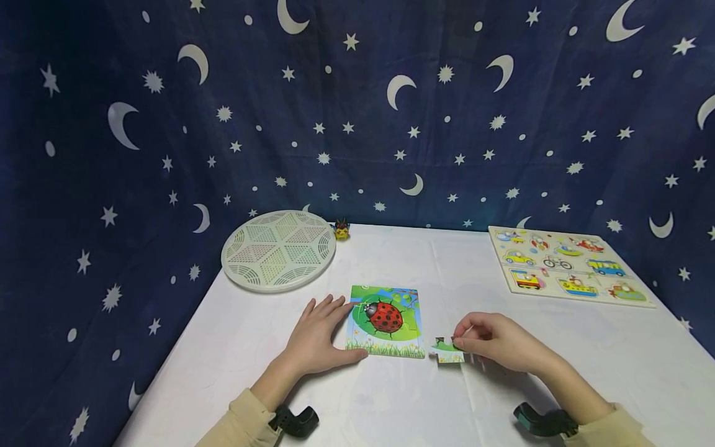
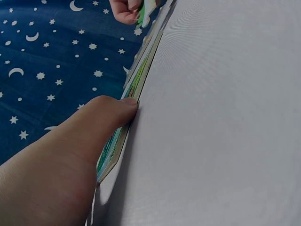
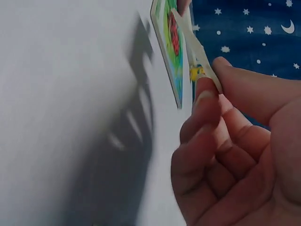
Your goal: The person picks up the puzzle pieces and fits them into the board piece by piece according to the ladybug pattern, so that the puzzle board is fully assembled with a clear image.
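A square ladybug jigsaw puzzle (image 1: 385, 320) lies flat on the table. My left hand (image 1: 321, 338) is spread at its left side, the thumb touching the near edge and the index finger at the left edge. In the left wrist view the thumb (image 2: 110, 113) rests against the board's rim. Just right of the puzzle, my right hand (image 1: 503, 341) pinches a jigsaw piece (image 1: 447, 351) between thumb and fingers. The piece shows green, flowers and dark bits. In the right wrist view this piece (image 3: 200, 52) is seen edge-on, tilted and held off the table.
A round pale board with a star pattern of holes (image 1: 279, 248) lies at the back left, beside a small yellow toy figure (image 1: 341, 230). A wooden vehicle puzzle (image 1: 566, 267) is at the back right. Behind the white table (image 1: 391, 403) hangs a dark blue star-and-moon curtain (image 1: 357, 112).
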The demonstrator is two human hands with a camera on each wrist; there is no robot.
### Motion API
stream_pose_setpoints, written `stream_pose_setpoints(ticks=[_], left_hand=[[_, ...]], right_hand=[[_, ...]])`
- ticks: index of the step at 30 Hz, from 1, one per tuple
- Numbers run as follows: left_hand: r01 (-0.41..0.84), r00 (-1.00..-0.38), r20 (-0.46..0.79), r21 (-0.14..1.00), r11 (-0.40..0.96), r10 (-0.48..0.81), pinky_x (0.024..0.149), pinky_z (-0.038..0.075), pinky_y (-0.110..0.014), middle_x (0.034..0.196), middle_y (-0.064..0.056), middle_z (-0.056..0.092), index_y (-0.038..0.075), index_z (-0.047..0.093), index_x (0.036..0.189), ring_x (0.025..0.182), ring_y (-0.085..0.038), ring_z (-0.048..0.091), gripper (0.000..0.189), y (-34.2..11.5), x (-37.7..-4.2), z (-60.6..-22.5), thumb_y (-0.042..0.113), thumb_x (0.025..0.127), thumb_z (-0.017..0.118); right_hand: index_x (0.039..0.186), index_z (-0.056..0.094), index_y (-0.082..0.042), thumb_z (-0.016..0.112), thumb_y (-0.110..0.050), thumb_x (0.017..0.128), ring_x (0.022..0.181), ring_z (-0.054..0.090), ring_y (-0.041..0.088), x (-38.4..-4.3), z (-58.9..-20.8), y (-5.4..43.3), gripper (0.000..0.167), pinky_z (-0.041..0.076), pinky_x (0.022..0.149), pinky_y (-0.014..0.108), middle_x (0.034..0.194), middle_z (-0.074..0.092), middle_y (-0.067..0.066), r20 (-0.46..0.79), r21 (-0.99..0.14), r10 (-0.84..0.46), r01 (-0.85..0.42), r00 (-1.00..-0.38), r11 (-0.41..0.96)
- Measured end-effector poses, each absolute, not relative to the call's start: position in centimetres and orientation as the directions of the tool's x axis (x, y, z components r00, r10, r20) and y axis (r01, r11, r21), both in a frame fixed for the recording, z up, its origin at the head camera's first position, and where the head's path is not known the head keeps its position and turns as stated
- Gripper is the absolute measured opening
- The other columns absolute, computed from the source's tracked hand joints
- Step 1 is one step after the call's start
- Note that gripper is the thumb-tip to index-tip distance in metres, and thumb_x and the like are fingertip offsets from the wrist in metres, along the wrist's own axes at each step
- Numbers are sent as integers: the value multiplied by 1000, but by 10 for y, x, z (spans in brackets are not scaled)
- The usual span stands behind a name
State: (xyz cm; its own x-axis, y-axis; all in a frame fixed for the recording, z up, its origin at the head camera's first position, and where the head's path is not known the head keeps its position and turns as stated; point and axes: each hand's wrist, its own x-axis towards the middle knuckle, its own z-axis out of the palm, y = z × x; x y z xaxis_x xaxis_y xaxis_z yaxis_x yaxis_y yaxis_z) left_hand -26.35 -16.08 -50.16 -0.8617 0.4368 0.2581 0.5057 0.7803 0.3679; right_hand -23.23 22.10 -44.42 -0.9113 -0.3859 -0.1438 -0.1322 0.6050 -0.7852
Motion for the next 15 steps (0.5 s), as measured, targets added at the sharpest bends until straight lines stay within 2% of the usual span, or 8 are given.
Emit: stream_pose_setpoints(ticks=[7,10,15], left_hand=[[505,-863,256,376,777,437,123,14,-53,156,-6,48,20,53,151,148,-30,34,98,-160,-263,-501,78,74,71],[505,-862,257,381,775,436,123,14,-53,155,-6,48,20,53,151,148,-31,35,98,-160,-263,-501,77,73,72],[506,-862,258,377,775,437,123,14,-53,155,-7,48,19,53,152,148,-31,35,99,-160,-262,-500,76,73,73]], right_hand=[[101,73,-12,78,-29,93,60,59,21,-237,-446,208,19,49,52,29,73,66,6,-153,-810,-357,-90,-921,579],[101,73,-9,77,-25,94,63,62,23,-239,-445,202,18,53,55,31,74,67,6,-139,-826,-338,-79,-931,559],[103,72,-4,77,-18,94,70,66,23,-243,-442,190,17,59,63,33,81,71,7,-152,-861,-235,12,-960,508]])
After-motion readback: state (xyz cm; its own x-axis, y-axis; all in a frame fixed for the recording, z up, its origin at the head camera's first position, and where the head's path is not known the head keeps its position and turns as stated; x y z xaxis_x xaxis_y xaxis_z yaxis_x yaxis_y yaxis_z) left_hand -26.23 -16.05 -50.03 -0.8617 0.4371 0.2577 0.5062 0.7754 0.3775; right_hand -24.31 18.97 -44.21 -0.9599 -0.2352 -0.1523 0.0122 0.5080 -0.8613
